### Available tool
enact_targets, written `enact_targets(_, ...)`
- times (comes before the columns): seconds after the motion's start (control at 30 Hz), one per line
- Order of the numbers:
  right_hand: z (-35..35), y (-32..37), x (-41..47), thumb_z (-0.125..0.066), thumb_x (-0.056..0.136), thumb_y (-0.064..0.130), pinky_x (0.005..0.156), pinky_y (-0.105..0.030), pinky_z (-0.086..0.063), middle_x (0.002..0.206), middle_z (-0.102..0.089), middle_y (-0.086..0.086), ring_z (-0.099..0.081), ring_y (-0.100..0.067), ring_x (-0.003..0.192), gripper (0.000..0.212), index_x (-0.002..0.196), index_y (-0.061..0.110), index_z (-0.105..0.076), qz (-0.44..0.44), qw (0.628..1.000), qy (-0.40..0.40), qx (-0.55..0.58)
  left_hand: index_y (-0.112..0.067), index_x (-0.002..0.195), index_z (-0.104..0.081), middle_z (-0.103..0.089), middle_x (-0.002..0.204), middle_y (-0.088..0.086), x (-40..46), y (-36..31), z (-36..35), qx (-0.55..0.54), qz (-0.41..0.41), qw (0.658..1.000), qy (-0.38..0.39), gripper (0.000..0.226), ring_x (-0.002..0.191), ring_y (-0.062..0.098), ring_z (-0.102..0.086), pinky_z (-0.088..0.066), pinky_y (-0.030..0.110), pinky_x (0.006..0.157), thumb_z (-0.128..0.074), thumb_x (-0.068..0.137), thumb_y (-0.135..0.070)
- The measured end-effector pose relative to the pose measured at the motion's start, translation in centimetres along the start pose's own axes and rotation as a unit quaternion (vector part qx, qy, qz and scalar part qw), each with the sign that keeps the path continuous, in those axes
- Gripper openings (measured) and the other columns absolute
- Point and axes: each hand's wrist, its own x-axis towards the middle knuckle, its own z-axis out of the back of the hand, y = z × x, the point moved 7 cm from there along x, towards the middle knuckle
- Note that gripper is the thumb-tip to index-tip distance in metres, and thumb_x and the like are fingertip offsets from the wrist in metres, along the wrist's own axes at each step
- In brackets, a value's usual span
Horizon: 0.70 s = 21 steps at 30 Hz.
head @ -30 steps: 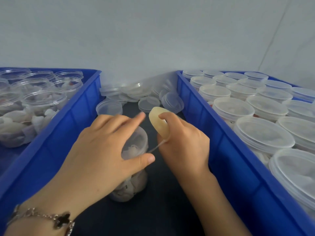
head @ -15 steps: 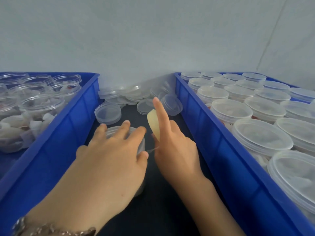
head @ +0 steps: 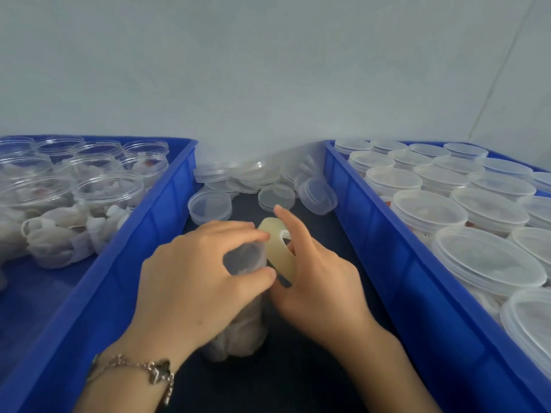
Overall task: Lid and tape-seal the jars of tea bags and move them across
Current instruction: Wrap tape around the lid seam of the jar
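Note:
A clear jar of tea bags (head: 238, 329) stands on the dark surface between two blue crates, a clear lid (head: 245, 257) on top of it. My left hand (head: 196, 281) grips the jar's top from the left, fingers over the lid. My right hand (head: 316, 281) holds a pale yellow roll of tape (head: 275, 248) against the jar's right side, index finger stretched out. A short strip of tape runs from the roll toward the lid's edge. The jar's middle is hidden behind my hands.
The left blue crate (head: 143, 242) holds several open jars of tea bags (head: 107, 195). The right blue crate (head: 387, 263) is packed with several lidded jars (head: 429, 210). Loose clear lids (head: 210, 205) lie heaped at the back between the crates, against a grey wall.
My left hand shifted its grip and turned the jar. The tape roll moved lower, closer against the lid's edge, and my right index finger stays stretched out as half a second ago.

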Motion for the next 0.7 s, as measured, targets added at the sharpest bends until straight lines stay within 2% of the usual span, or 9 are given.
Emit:
enact_targets(0.1, 0.4, 0.1, 0.0, -0.051, 0.075, 0.052, 0.076, -0.024, -0.039, 0.12, -0.056, 0.021, -0.051, -0.003, 0.108, 0.076, 0.136, 0.06, -0.006, -0.001, 0.998, 0.029, 0.05, -0.076, 0.096, -0.046, -0.036, 0.103, -0.062, 0.7, 0.9, 0.3, -0.038, 0.002, 0.999, 0.026, 0.053, 0.117, -0.025, -0.033, -0.034, 0.018, 0.095, -0.047, 0.043, -0.079)
enact_targets(0.17, 0.6, -0.5, 0.0, -0.047, 0.073, 0.062, 0.076, -0.021, -0.04, 0.112, -0.061, 0.019, -0.056, 0.001, 0.097, 0.071, 0.134, 0.064, -0.011, -0.014, 0.994, 0.06, 0.086, -0.075, 0.101, -0.042, -0.033, 0.111, -0.061, 0.7, 0.8, 0.1, -0.021, -0.012, 0.998, 0.054, 0.06, 0.122, -0.028, -0.023, -0.027, 0.017, 0.099, -0.041, 0.042, -0.086)
enact_targets(0.27, 1.4, -1.2, 0.0, -0.046, 0.073, 0.072, 0.072, -0.018, -0.038, 0.095, -0.059, 0.017, -0.051, 0.005, 0.081, 0.063, 0.13, 0.068, -0.02, -0.021, 0.993, 0.07, 0.093, -0.072, 0.109, -0.04, -0.034, 0.12, -0.055, 0.9, 1.0, 0.1, -0.002, -0.021, 0.998, 0.062, 0.071, 0.123, -0.026, -0.02, -0.026, 0.018, 0.094, -0.04, 0.042, -0.098)
enact_targets(0.4, 2.1, -1.2, 0.0, -0.05, 0.068, 0.07, 0.076, -0.026, -0.048, 0.086, -0.058, 0.021, -0.058, 0.0, 0.086, 0.057, 0.124, 0.067, -0.035, -0.029, 0.996, 0.027, 0.084, -0.068, 0.116, -0.043, -0.034, 0.121, -0.051, 0.7, 0.8, 0.2, 0.007, -0.03, 0.998, 0.045, 0.075, 0.119, -0.025, -0.018, -0.027, 0.021, 0.091, -0.041, 0.045, -0.093)
enact_targets(0.47, 2.1, -1.4, 0.1, -0.054, 0.065, 0.067, 0.076, -0.03, -0.05, 0.083, -0.059, 0.017, -0.059, -0.002, 0.082, 0.059, 0.123, 0.065, -0.04, -0.04, 0.995, 0.006, 0.093, -0.065, 0.12, -0.045, -0.036, 0.122, -0.048, 0.2, 0.4, -0.1, 0.025, -0.05, 0.998, 0.039, 0.071, 0.118, -0.026, -0.014, -0.027, 0.016, 0.085, -0.043, 0.054, -0.093)
enact_targets(0.57, 2.0, -1.6, 0.0, -0.059, 0.064, 0.064, 0.073, -0.034, -0.052, 0.08, -0.062, 0.016, -0.06, -0.004, 0.077, 0.057, 0.119, 0.061, -0.047, -0.046, 0.993, -0.021, 0.109, -0.06, 0.122, -0.049, -0.041, 0.129, -0.04, -0.2, 0.3, -0.2, 0.041, -0.049, 0.998, 0.02, 0.064, 0.117, -0.023, -0.018, -0.024, 0.005, 0.077, -0.035, 0.062, -0.079)
enact_targets(0.63, 1.8, -1.6, -0.1, -0.058, 0.065, 0.064, 0.075, -0.035, -0.053, 0.084, -0.064, 0.019, -0.061, -0.002, 0.082, 0.053, 0.117, 0.06, -0.049, -0.047, 0.992, -0.031, 0.112, -0.062, 0.126, -0.039, -0.036, 0.137, -0.034, -0.1, 0.4, -0.1, 0.065, -0.032, 0.997, 0.008, 0.061, 0.122, -0.015, -0.021, -0.027, 0.012, 0.071, -0.034, 0.068, -0.08)
enact_targets(0.7, 1.7, -1.6, -0.2, -0.058, 0.068, 0.064, 0.079, -0.033, -0.053, 0.097, -0.065, 0.027, -0.061, 0.002, 0.093, 0.048, 0.115, 0.057, -0.054, -0.044, 0.992, -0.04, 0.115, -0.066, 0.132, -0.012, -0.02, 0.148, -0.027, -0.1, 0.3, -0.3, 0.106, -0.022, 0.994, 0.004, 0.065, 0.131, -0.003, -0.015, -0.028, 0.024, 0.073, -0.028, 0.071, -0.077)
